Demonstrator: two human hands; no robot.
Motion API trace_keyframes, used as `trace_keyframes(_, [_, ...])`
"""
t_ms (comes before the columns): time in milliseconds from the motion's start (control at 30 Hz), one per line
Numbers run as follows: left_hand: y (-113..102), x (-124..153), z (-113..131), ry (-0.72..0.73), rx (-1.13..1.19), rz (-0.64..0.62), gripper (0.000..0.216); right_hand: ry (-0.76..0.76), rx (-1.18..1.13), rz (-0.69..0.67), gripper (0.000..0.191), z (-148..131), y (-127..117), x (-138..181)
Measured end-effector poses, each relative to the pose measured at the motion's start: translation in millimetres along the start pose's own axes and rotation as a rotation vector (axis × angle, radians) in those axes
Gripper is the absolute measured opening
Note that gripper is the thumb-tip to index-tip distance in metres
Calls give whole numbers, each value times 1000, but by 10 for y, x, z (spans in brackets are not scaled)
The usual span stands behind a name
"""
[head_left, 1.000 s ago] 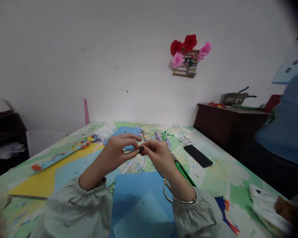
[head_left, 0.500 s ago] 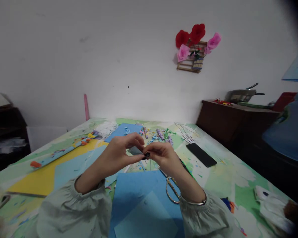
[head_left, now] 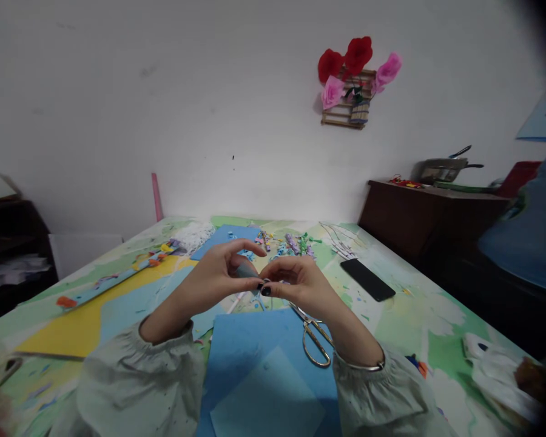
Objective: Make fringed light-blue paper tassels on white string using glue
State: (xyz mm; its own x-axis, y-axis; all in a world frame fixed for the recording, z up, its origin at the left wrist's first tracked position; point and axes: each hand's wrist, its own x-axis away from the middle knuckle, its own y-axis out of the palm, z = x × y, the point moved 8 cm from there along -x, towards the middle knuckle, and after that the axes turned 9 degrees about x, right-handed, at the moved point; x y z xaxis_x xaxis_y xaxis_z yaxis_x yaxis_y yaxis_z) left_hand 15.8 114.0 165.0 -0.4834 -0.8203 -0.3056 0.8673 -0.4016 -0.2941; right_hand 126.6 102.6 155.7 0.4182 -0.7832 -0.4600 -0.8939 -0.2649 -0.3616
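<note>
My left hand (head_left: 218,276) and my right hand (head_left: 298,282) meet above the table, fingertips pinched together on a small grey-blue paper piece (head_left: 244,271). The right thumbnail is dark. A bracelet circles my right wrist (head_left: 359,364). Under my hands lies a blue paper sheet (head_left: 264,364) with a lighter blue square on it. Scissors (head_left: 313,340) lie on that sheet just below my right hand.
A black phone (head_left: 367,279) lies to the right. Small coloured paper bits (head_left: 291,244) are scattered at the far side. A yellow sheet (head_left: 86,321) and a long blue strip (head_left: 118,276) lie left. A brown cabinet (head_left: 418,215) and a person in blue (head_left: 532,224) are at right.
The view shifted a little. My hands stayed together and dropped slightly toward the table, still working the small paper piece between the fingertips.
</note>
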Motion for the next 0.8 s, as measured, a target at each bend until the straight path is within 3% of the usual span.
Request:
trace_keyframes(200, [-4,-39,-88,-84,143,28,38,58,-32,-54,12,-12,-26,30])
trace_keyframes(467, [18,-57,-167,-80,290,24,35,43,-18,-22,15,-48,-34,32])
trace_keyframes(800, [34,-52,-172,-65,287,18,35,16,48,15,15,-28,-46,32])
